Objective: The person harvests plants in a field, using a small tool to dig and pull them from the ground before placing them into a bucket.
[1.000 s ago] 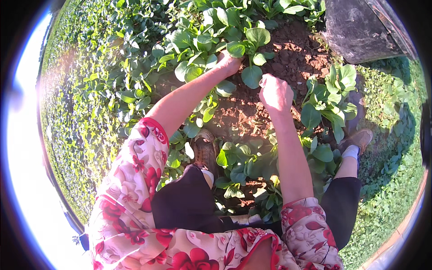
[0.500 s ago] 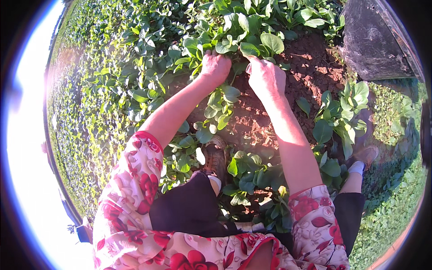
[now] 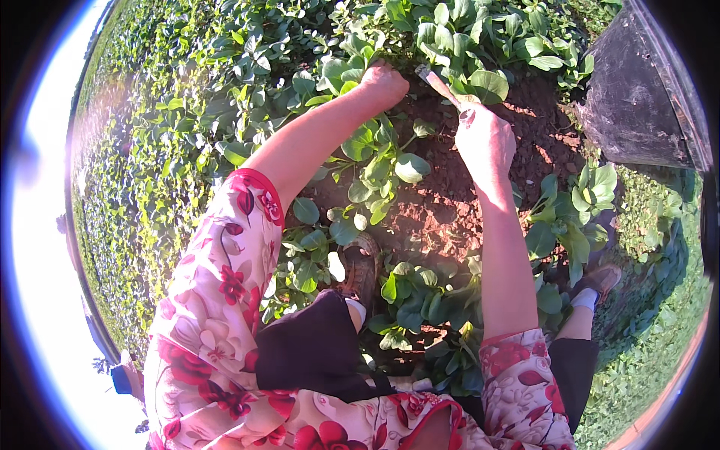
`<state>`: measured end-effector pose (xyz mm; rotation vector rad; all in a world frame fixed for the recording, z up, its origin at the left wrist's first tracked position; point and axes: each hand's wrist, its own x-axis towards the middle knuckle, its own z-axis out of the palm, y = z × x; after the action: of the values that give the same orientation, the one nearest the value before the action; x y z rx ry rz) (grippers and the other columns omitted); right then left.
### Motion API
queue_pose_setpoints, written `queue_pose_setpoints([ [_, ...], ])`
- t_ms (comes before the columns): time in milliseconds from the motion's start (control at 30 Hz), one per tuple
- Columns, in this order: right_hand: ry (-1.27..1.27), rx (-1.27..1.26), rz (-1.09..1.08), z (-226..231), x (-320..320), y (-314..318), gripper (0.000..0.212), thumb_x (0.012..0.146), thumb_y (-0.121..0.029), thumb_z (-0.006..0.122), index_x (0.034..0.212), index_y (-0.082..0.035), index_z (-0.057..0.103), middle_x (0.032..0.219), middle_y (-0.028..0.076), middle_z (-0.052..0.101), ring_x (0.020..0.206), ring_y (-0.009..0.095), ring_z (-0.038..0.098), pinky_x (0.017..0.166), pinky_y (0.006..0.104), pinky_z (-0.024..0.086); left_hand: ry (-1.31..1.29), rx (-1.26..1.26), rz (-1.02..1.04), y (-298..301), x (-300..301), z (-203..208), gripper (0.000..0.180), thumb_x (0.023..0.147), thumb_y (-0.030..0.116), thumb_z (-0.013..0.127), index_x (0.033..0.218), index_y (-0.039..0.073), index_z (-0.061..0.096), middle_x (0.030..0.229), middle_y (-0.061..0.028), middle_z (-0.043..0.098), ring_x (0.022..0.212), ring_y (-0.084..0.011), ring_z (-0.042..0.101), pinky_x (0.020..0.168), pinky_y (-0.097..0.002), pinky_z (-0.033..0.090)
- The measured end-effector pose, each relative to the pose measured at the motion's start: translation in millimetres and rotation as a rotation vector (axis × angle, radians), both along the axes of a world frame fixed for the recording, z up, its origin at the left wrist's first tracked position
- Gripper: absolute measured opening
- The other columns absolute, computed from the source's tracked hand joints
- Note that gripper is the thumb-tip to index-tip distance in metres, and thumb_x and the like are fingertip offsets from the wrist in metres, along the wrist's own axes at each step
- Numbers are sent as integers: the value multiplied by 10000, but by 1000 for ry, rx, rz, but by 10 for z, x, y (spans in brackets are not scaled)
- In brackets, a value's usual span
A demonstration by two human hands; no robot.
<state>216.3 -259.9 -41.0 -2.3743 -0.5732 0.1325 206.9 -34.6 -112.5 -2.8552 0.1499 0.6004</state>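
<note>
Smooth, rounded leaves of a green plant (image 3: pixel 334 75) crowd the upper middle of the frame, against the curled left hand (image 3: pixel 384 84); its fingertips are hidden, so I cannot tell whether they pinch anything. Crumbly reddish soil (image 3: pixel 439 221) spreads below. Right of centre, a narrow, flat tool (image 3: pixel 438 84) juts up-left from the right hand (image 3: pixel 486 146), closed around it. Upper right stands a scuffed black bucket (image 3: pixel 637 97).
</note>
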Motion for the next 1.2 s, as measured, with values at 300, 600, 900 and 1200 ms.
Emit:
queue_pose_setpoints([
  [300, -37, -96, -111, -252, -317, 183, 174, 807, -185, 536, 894, -100, 660, 751, 186, 639, 727, 376, 623, 656, 442, 510, -146, -434, 570, 32, 207, 43, 197, 769, 216, 596, 932, 130, 667, 964, -94, 666, 902, -257, 648, 787, -376, 502],
  [600, 188, -75, -37, -405, -472, 381, 251, 789, -151, 515, 944, -26, 668, 806, 213, 654, 776, 368, 647, 681, 428, 531, 10, -561, 670, 136, 412, -189, 426, 681, 404, 711, 1055, 237, 593, 957, 28, 645, 903, -175, 622, 775, -329, 495],
  [900, 360, -8, -72, -370, -380, 816, 388, 716, -116, 602, 1091, -21, 632, 921, 238, 646, 868, 371, 631, 798, 411, 503, -131, -422, 591, 303, 487, -422, 392, 689, 334, 712, 956, 50, 667, 965, -118, 680, 909, -247, 661, 740, -381, 539],
  [1200, 308, 1, -116, -342, -284, 798, 329, 744, -96, 587, 1060, -21, 637, 850, 218, 655, 831, 355, 641, 754, 382, 511, -325, -561, 1063, 564, 535, -175, 202, 748, 120, 552, 856, -4, 670, 910, -175, 668, 871, -275, 659, 758, -325, 524],
])
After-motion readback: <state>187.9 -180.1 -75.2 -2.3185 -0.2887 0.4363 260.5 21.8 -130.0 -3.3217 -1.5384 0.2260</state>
